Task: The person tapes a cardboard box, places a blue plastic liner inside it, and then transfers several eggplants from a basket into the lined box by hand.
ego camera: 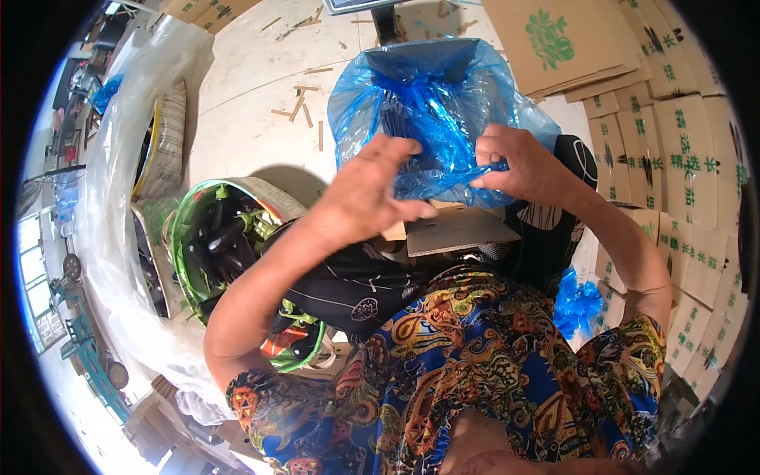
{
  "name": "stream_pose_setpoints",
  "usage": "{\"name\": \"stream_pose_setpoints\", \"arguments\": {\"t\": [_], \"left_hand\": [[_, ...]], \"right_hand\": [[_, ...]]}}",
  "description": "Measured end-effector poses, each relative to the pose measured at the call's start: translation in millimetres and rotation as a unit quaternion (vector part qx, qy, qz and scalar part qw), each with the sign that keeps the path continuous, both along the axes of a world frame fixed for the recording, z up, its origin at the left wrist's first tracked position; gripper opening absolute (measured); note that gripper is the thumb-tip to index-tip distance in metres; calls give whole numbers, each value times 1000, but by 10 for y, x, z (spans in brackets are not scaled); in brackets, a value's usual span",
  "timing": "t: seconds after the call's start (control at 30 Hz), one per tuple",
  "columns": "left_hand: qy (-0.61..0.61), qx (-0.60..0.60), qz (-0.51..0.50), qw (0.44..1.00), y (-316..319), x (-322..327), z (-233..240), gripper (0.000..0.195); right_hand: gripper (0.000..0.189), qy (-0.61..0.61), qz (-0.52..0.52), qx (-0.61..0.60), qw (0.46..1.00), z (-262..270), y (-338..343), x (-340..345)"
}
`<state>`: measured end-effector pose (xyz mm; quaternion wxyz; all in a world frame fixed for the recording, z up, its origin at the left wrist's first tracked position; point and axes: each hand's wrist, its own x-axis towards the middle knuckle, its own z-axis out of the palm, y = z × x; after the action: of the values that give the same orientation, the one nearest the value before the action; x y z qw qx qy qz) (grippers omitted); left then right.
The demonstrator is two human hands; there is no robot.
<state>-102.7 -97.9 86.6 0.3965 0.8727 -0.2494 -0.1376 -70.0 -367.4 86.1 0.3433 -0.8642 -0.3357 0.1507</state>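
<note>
A thin blue plastic bag (pixel 439 113) is spread between my knees, draped over a cardboard box whose flap (pixel 463 230) sticks out on my side. Dark shapes show through the film, too veiled to name surely. Bunched film at the near rim is pinched between the thumb and fingers of my right hand (pixel 513 163). My left hand (pixel 371 187) hovers at the bag's left near edge, thumb and fingers spread, with nothing visible between them. Close to my left forearm, a green-rimmed basket (pixel 178 219) holds several dark purple eggplants (pixel 228 243).
Printed cardboard boxes (pixel 683 160) are stacked at right, near flattened cartons (pixel 558 47). A dark post (pixel 385 25) stands beyond the bag. Cardboard strips (pixel 303 107) litter the floor. Clear plastic sheeting (pixel 119 237) hangs at left. Crumpled blue film (pixel 576 303) lies by my right side.
</note>
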Motion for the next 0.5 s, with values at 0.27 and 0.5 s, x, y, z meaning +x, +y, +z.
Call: {"name": "stream_pose_setpoints", "arguments": {"t": [0.27,0.5], "left_hand": [[-94,80,56,991,-176,-185,-88,28],[-43,152,-45,986,101,-761,221,17]], "right_hand": [[29,48,-28,48,997,283,135,-160],[7,-66,189,-153,968,363,-53,-784]]}}
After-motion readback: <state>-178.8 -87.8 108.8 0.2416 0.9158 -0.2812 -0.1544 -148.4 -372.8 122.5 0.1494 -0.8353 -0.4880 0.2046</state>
